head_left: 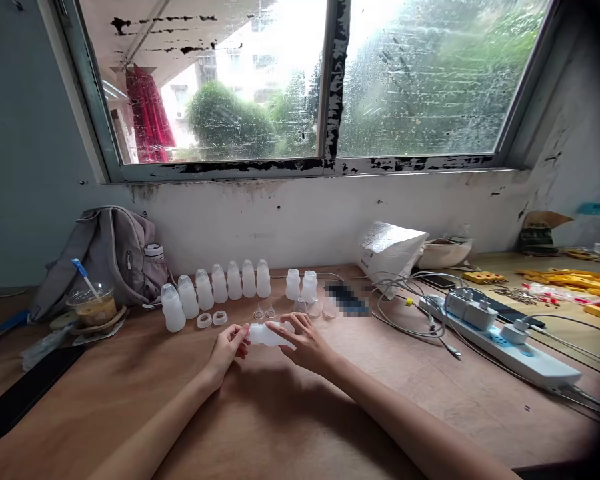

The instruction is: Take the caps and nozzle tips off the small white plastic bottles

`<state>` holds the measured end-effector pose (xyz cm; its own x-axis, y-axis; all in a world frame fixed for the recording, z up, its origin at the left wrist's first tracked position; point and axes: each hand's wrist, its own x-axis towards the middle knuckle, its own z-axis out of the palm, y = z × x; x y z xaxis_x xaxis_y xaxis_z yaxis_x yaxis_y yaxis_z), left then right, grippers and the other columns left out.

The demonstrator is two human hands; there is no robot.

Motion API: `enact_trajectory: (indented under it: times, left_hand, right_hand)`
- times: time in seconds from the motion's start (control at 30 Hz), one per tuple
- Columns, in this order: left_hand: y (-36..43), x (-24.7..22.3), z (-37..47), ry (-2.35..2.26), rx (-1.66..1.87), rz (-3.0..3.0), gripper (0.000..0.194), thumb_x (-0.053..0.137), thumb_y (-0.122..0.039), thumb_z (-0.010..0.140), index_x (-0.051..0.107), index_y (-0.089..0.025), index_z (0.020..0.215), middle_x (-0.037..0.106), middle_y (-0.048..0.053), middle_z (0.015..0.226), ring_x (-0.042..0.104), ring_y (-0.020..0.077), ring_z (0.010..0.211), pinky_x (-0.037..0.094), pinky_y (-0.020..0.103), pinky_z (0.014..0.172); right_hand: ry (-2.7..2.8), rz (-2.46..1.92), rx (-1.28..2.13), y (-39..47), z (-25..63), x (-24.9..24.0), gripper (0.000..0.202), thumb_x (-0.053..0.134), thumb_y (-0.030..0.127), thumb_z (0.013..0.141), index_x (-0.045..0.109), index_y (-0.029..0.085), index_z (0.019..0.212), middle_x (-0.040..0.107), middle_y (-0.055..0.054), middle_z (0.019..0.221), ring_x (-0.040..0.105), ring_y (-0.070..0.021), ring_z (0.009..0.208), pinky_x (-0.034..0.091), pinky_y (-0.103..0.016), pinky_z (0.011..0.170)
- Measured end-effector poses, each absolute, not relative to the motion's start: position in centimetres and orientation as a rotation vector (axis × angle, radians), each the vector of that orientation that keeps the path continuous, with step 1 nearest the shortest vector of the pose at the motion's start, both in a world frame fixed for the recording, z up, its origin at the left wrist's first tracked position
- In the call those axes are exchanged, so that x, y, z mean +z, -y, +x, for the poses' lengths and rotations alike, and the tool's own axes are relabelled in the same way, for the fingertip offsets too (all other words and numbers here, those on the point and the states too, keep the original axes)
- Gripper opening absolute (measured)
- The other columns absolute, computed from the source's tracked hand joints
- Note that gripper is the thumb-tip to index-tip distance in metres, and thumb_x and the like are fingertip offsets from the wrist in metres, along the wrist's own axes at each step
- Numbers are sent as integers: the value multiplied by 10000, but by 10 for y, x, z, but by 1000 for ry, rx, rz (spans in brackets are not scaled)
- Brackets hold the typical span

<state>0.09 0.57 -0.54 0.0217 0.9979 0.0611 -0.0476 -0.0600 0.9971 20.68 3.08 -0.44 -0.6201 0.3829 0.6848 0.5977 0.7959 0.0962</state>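
A frosted white baby bottle (261, 335) lies on its side between my hands, just above the wooden table, neck to the left. My right hand (307, 341) wraps over its body from above. At the neck, my left hand (229, 348) pinches the end of the bottle; whether a small part is also in those fingers is hidden. Behind stands a row of several capped bottles (205, 290). Two uncapped bottles (293, 285) stand farther right. White collar rings (220, 323), clear teats (259, 312) and translucent domed pieces (329, 309) lie just beyond my hands.
At left are a grey backpack (115, 257), a drink cup (93, 307) with a straw, and a black flat object (30, 393). At right, a power strip (520, 357), loose cables (405, 327), a white bag (390, 250) and yellow parts (570, 280). A pixelated patch hides a dark object.
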Motion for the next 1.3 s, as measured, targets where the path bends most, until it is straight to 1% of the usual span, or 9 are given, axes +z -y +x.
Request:
enact_trajectory:
  times: [0.53,0.7,0.8,0.87,0.93,1.03,1.1,1.2,1.3]
  left_hand:
    - [-7,-16,-2,-1239,1199,1334,479,461,-618,660,459,-161,517,376,-64,360,336,67,325,259,186,366]
    - [-6,-15,-1,-1254,1219,1356,468,467,-594,670,446,-161,494,356,-67,351,317,60,318,246,185,357]
    - [-4,-11,-1,-1215,1253,1377,377,500,-520,689,499,-157,585,440,-51,443,367,63,364,272,174,357]
    - [-3,-6,0,-1148,1276,1427,272,552,-434,677,555,-166,725,543,-15,600,472,92,483,338,174,392]
    - [-1,-2,0,-1076,1302,1490,271,589,-320,654,576,-185,888,595,29,839,546,136,714,426,191,519]
    - [-1,1,-1,-1070,1357,1492,391,562,-238,664,536,-206,1053,536,62,1078,508,175,954,442,228,717]
    - [-3,-1,-1,-1119,1362,1420,415,542,-289,694,500,-197,1097,539,81,1066,526,187,933,455,247,691]
    - [-6,-6,-1,-1162,1299,1347,453,566,-364,682,480,-162,1077,600,81,887,575,185,790,467,262,610]
    - [-5,-6,0,-1072,1350,1390,479,622,-252,632,466,-174,1078,611,78,917,558,194,909,439,291,771]
  right_hand:
    - [2381,-646,-443,-24,208,0,586,542,148,689,386,279,1239,459,-78,1015,401,-219,910,346,-385,814]
    - [2372,-649,-406,-23,206,-1,586,549,144,684,394,281,1233,460,-76,1017,404,-219,913,349,-386,817]
    - [2339,-686,-352,-25,206,-4,578,558,151,681,404,261,1228,460,-80,1006,408,-215,902,363,-378,803]
    - [2310,-718,-316,-28,207,-7,567,566,170,687,407,254,1225,460,-82,1002,410,-217,905,373,-377,793]
    - [2292,-741,-293,-31,208,-9,560,577,190,691,410,258,1221,461,-81,999,411,-218,905,378,-381,787]
    - [2285,-747,-281,-33,208,-10,560,595,199,687,417,264,1214,464,-77,987,414,-213,896,381,-380,786]
    - [2286,-745,-283,-32,207,-10,564,596,200,688,412,265,1218,469,-76,984,417,-211,895,382,-379,787]
    - [2298,-745,-289,-30,206,-9,576,596,194,685,404,269,1223,473,-74,987,420,-210,894,386,-377,784]
    - [2296,-757,-297,-30,205,-10,578,604,187,677,414,269,1216,477,-73,978,423,-211,890,387,-380,781]
